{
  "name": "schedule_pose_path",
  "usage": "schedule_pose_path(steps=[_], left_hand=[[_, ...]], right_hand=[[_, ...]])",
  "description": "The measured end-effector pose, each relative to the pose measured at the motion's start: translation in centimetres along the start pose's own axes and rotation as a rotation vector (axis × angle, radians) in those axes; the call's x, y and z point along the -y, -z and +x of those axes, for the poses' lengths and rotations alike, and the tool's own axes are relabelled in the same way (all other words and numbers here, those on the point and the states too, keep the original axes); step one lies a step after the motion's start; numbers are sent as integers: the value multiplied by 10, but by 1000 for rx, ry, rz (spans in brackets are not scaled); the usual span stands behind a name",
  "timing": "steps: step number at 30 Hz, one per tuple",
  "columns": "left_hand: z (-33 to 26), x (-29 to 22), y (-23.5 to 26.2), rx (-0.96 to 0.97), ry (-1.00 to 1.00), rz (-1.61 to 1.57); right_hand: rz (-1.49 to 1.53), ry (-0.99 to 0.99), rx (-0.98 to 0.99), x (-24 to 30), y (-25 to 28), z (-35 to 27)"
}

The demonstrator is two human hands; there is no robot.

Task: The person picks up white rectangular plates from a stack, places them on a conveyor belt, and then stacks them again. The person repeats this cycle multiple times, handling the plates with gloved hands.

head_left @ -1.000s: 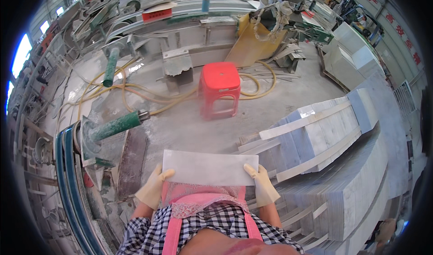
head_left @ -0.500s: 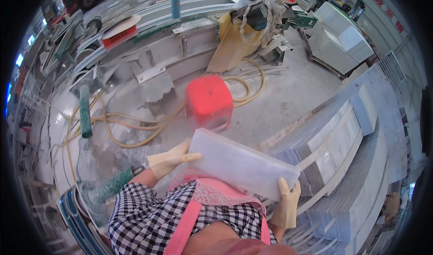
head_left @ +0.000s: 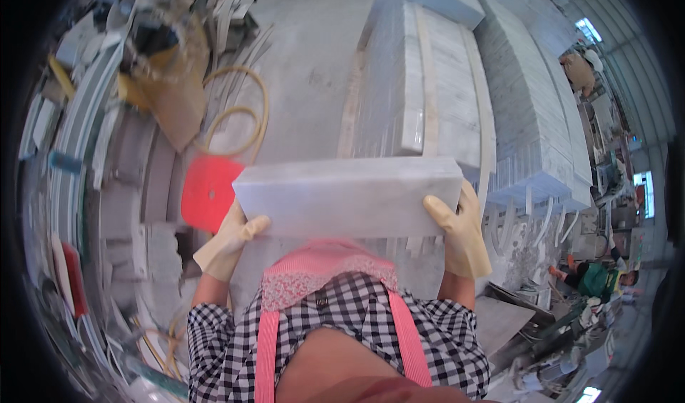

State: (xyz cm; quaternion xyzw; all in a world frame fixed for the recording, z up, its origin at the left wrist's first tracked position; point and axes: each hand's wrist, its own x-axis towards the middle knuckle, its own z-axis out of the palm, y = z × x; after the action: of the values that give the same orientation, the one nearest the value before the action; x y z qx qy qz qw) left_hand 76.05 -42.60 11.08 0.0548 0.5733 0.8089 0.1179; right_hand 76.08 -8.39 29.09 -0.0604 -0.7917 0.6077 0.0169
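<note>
White stone slab [head_left: 349, 196]: held flat at the chest, left hand [head_left: 230, 240] and right hand [head_left: 460, 233] gripping its two ends. Carrying step, likely. Next, a slow, steady set-down on the slab stack [head_left: 442, 82].

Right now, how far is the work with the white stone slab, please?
Already done: the white stone slab is off the ground, and many similar slabs lie in the stack ahead. In hand: the gloved left hand and right hand grip its two ends at chest height. Left: it is not yet set down; it touches no pile. The red stool stands on the floor to the left.
</note>
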Motion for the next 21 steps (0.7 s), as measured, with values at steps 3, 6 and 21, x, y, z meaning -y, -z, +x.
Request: schedule_pose_path(steps=[3, 6, 21], left_hand=[[-18, -37, -30, 60, 7, 87], [-8, -72, -76, 69, 26, 154], [312, -144, -76, 360, 180, 240]], right_hand=[[21, 24, -17, 20, 27, -32], [65, -16, -23, 35, 77, -30], [-74, -235, -343, 76, 97, 181]])
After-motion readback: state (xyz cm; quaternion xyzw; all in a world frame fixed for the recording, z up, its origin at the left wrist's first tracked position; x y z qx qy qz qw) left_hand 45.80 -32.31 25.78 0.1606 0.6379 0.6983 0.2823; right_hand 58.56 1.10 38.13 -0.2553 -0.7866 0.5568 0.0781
